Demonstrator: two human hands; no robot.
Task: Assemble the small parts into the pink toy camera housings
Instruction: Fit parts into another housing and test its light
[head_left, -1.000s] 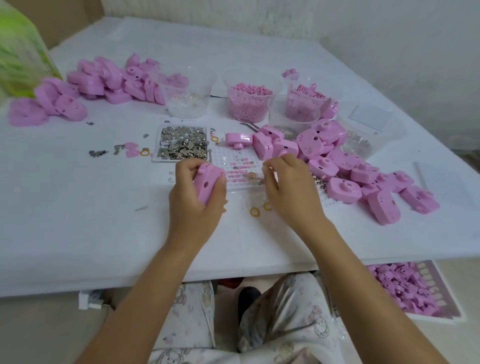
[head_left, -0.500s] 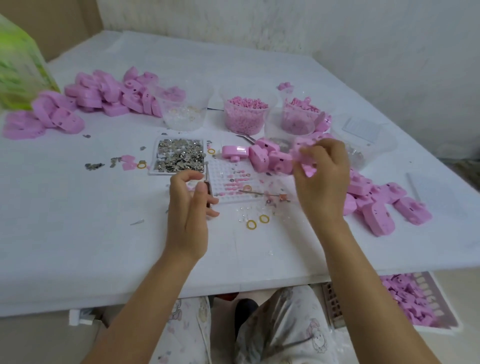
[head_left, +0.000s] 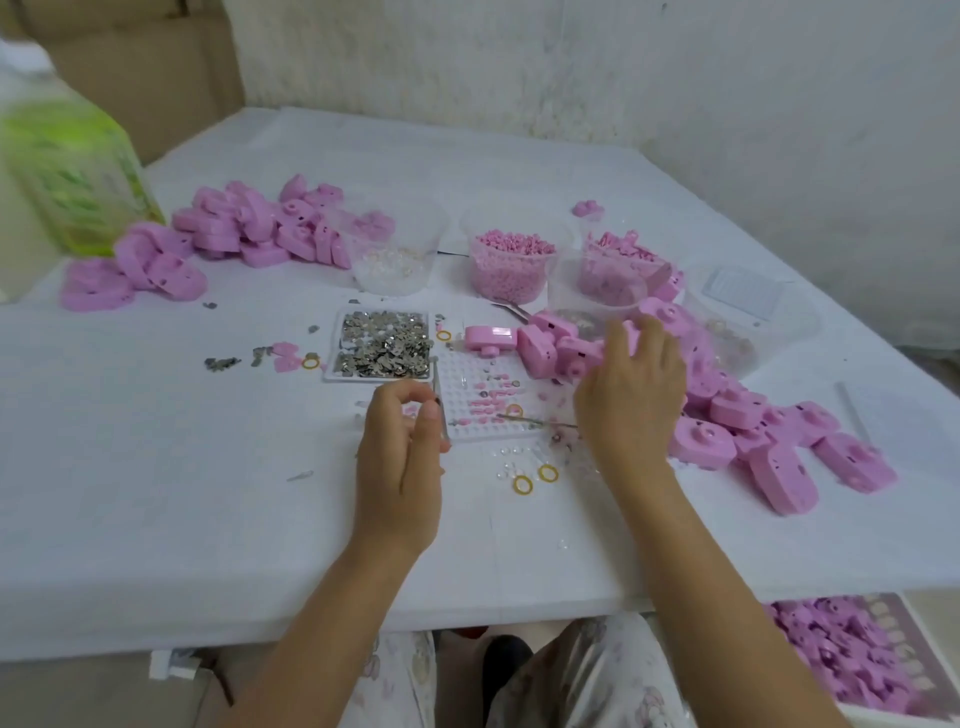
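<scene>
On a white table (head_left: 156, 467), the right hand (head_left: 631, 395) gripped a housing (head_left: 587, 353) at the right pile (head_left: 753, 415), probably for fitting, while the left hand (head_left: 400, 462) hovered loosely curled by the tray (head_left: 483, 395), its hold unclear.

We see the right hand (head_left: 631, 400) curled over a pink housing (head_left: 629, 336) at the near edge of the pile of housings (head_left: 779, 467) on the right of the white table (head_left: 156, 493). The left hand (head_left: 400, 467) hovers at the left edge of the white grid tray (head_left: 483, 395), forefinger bent toward thumb; whether it pinches anything we cannot tell. Beyond it lies a tray of metal bits (head_left: 384, 345). Two yellow rings (head_left: 522, 485) lie between the wrists.
</scene>
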